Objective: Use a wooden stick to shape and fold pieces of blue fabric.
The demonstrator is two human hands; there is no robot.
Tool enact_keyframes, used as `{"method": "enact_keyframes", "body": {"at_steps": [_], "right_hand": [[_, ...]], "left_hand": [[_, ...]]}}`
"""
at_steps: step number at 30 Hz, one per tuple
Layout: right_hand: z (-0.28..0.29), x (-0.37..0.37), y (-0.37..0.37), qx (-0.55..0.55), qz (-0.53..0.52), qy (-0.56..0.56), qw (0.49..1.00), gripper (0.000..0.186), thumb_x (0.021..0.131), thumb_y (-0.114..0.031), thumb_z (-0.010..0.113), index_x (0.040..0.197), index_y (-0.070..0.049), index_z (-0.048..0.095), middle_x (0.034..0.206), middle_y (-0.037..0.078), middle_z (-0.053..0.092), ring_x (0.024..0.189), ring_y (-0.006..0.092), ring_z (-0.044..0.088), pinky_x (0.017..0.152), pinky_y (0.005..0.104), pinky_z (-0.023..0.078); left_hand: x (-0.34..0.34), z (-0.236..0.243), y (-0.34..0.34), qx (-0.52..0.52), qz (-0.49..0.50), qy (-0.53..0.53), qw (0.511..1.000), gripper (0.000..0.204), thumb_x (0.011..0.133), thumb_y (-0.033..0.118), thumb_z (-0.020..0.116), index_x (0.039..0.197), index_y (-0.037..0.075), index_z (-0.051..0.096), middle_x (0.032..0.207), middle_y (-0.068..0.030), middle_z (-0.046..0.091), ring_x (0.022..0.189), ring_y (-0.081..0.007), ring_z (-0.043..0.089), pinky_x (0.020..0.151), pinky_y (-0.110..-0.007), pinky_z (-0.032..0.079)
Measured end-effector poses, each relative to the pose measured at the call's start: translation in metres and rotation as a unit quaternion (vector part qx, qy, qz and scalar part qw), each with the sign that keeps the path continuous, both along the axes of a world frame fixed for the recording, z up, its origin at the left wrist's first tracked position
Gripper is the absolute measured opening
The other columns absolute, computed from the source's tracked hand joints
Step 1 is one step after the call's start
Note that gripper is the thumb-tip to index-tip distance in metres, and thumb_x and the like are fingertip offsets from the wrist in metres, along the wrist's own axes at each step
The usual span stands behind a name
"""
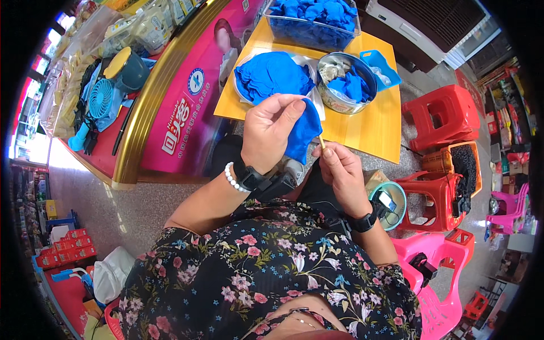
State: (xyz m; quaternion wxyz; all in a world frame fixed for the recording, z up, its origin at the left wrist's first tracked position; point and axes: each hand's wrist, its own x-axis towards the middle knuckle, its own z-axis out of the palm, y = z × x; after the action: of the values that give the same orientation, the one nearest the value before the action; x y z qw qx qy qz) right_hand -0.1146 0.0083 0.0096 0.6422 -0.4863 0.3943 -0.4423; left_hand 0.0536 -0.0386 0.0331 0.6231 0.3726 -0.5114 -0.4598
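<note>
Pinched between the thumb and fingers of my left hand [269, 130] is a piece of blue cloth [306, 129] that hangs down toward my lap. My right hand [343, 170] grips a thin tan stick [322, 141], whose upper end meets the cloth's lower right edge; whether it goes inside cannot be told. Just beyond my left hand, a stack of flat blue cloth pieces [272, 75] lies on the yellow table [368, 133]. A round tin [345, 107] beside it contains crumpled blue cloth and pale pieces. At the far edge, a clear plastic bin [311, 35] is heaped with more blue cloth.
A small blue basket [385, 73] stands right of the tin. Left of the table is a pink counter [181, 113] with gold trim. Red stools [445, 116], a pink chair [436, 283] and a pale green bucket [399, 209] with a phone-like object stand at my right.
</note>
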Motion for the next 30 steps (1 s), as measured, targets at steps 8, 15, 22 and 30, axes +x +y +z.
{"method": "enact_keyframes", "body": {"at_steps": [8, 15, 22, 30], "right_hand": [[-0.002, -0.002, 0.004, 0.001, -0.016, -0.004, 1.000, 0.023, 0.098, -0.023, 0.048, 0.095, -0.004, 0.060, 0.062, -0.009, 0.039, 0.053, 0.0011, 0.031, 0.046, 0.0181, 0.023], [0.001, -0.003, 0.002, -0.033, -0.026, 0.051, 0.998, 0.023, 0.096, -0.021, 0.050, 0.094, -0.001, 0.062, 0.066, -0.007, 0.046, 0.058, 0.0017, 0.037, 0.050, 0.0179, 0.030], [0.005, 0.001, 0.001, -0.016, -0.036, 0.052, 0.998, 0.022, 0.096, -0.019, 0.051, 0.093, -0.001, 0.062, 0.068, -0.006, 0.048, 0.060, 0.0026, 0.038, 0.051, 0.0185, 0.031], [0.000, -0.002, 0.002, -0.008, 0.009, 0.026, 1.000, 0.022, 0.096, -0.021, 0.052, 0.093, -0.002, 0.064, 0.068, -0.006, 0.048, 0.060, 0.0024, 0.038, 0.051, 0.0185, 0.031]], "left_hand": [[0.003, -0.002, 0.001, 0.007, 0.011, 0.011, 1.000, 0.013, 0.086, 0.011, 0.066, 0.093, 0.000, 0.068, 0.080, 0.0013, 0.065, 0.071, -0.0023, 0.055, 0.063, -0.018, 0.044], [0.012, 0.003, 0.003, 0.043, -0.024, -0.024, 0.999, 0.011, 0.084, 0.009, 0.067, 0.090, -0.001, 0.067, 0.077, 0.0029, 0.063, 0.067, -0.0005, 0.052, 0.058, -0.016, 0.042], [0.011, -0.002, 0.004, 0.033, -0.064, -0.022, 0.997, 0.009, 0.084, 0.009, 0.067, 0.085, 0.000, 0.065, 0.075, 0.0044, 0.061, 0.067, 0.0007, 0.050, 0.057, -0.015, 0.040], [0.006, 0.004, 0.007, 0.072, -0.074, 0.003, 0.995, 0.010, 0.084, 0.009, 0.067, 0.091, 0.002, 0.066, 0.080, 0.0024, 0.062, 0.072, -0.0022, 0.054, 0.063, -0.018, 0.044]]}}
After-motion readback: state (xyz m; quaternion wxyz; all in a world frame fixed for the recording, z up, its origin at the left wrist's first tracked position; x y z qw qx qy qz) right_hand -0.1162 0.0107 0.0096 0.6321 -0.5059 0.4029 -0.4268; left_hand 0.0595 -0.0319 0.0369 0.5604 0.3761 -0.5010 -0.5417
